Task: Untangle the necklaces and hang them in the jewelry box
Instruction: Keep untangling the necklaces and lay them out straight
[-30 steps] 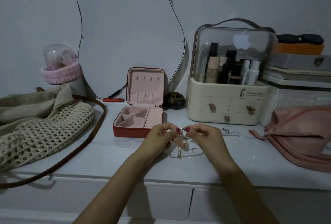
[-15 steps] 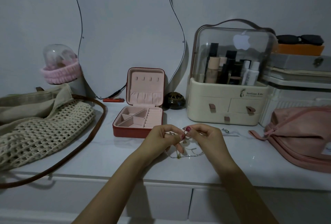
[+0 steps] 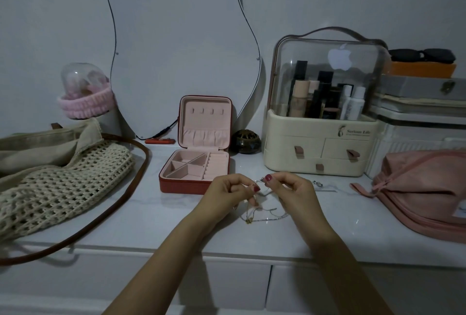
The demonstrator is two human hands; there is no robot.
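Just in front of the open jewelry box [image 3: 195, 167], above the white tabletop [image 3: 151, 216]: left hand [image 3: 228, 195] and right hand [image 3: 293, 192] close together, fingers of each curled, thumb and forefinger of both pinched on the thin tangled necklaces [image 3: 262, 211]. Top of the chains raised between the two sets of fingertips, the rest drooping in loops onto the tabletop below the hands, with a small yellowish pendant at the low end. Exact number of chains too fine to tell. Behind the hands, jewelry box with lid upright, four small hooks bare along the top of the lid, pink compartments showing in the base. Right of the hands, a small silver piece [image 3: 319, 184] lying flat on the tabletop, apart from the tangle. Further right, a pink bag [image 3: 423, 188]; behind, a cream cosmetic organizer [image 3: 320, 148] with clear cover. Far left, a woven bag [image 3: 58, 183] with brown strap.
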